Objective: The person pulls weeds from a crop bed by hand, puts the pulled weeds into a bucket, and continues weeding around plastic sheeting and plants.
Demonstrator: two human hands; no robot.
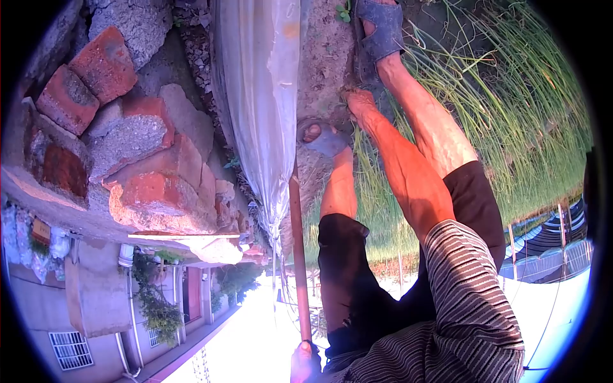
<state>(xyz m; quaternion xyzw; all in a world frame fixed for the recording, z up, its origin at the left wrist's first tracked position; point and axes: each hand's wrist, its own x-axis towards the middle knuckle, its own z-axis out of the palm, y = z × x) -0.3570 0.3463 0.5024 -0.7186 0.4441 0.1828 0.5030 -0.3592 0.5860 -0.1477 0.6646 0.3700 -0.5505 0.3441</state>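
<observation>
My left hand (305,364) is at the bottom edge, closed round the end of a long reddish-brown pole (298,255). The pole runs up beside a pale plastic sheet (258,83). My right hand (362,105) reaches down from a striped sleeve (469,274) to the soil beside thin green stalks (491,108). Its fingers are curled against the ground between my two sandalled feet, and what they grip is too small to tell. One foot (329,140) is left of this hand; the other (382,32) is above it.
Broken red bricks (105,64) and concrete lumps (143,32) are piled at the left, beyond the sheet. Bare soil (325,64) lies between the sheet and the stalks. The background appears upside down, with a building (96,287) at lower left and a fence (549,255) at lower right.
</observation>
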